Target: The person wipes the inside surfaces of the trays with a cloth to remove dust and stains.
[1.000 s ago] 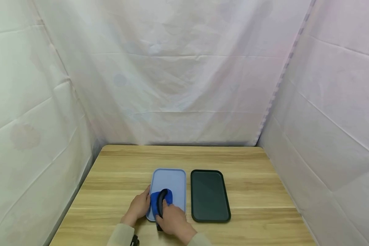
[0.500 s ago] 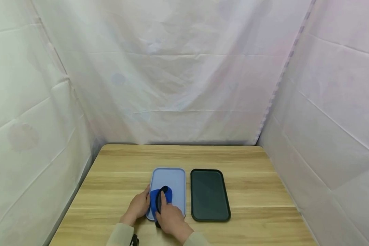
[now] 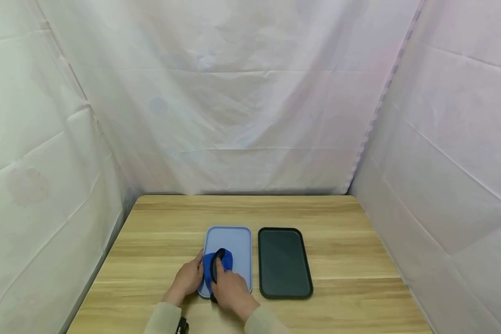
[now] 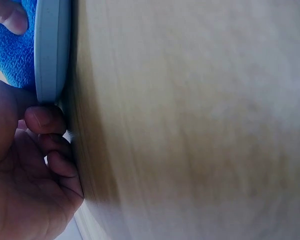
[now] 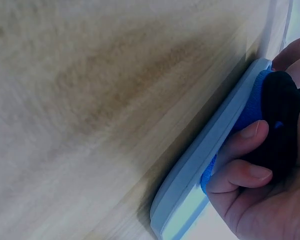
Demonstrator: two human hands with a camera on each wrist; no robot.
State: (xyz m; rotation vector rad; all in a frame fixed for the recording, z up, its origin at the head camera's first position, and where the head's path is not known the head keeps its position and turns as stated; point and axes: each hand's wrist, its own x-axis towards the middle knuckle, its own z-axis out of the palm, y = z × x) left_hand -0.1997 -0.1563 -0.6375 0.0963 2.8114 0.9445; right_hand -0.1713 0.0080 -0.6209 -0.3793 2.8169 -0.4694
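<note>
A light blue tray [image 3: 240,241] lies flat on the table, and my left hand [image 3: 189,277] grips its left edge. In the left wrist view the thumb lies over the rim, with curled fingers [image 4: 45,119] against the outer side. My right hand [image 3: 230,288] holds a blue terry cleaning pad with a black handle [image 3: 228,260] down on the tray's left near part. In the right wrist view, curled fingers [image 5: 242,180] grip the black handle, and the blue cloth touches the tray. Part of the handle is hidden by the hand.
A dark green tray [image 3: 285,264] lies just right of the blue one, a narrow gap apart. Both are on a wood-grain table [image 3: 338,241]. White cloth walls [image 3: 250,116] stand at the back and both sides.
My right hand has slid the cleaning pad slightly away from me along the tray. The left hand keeps its grip on the tray's edge. Both trays stay in place.
</note>
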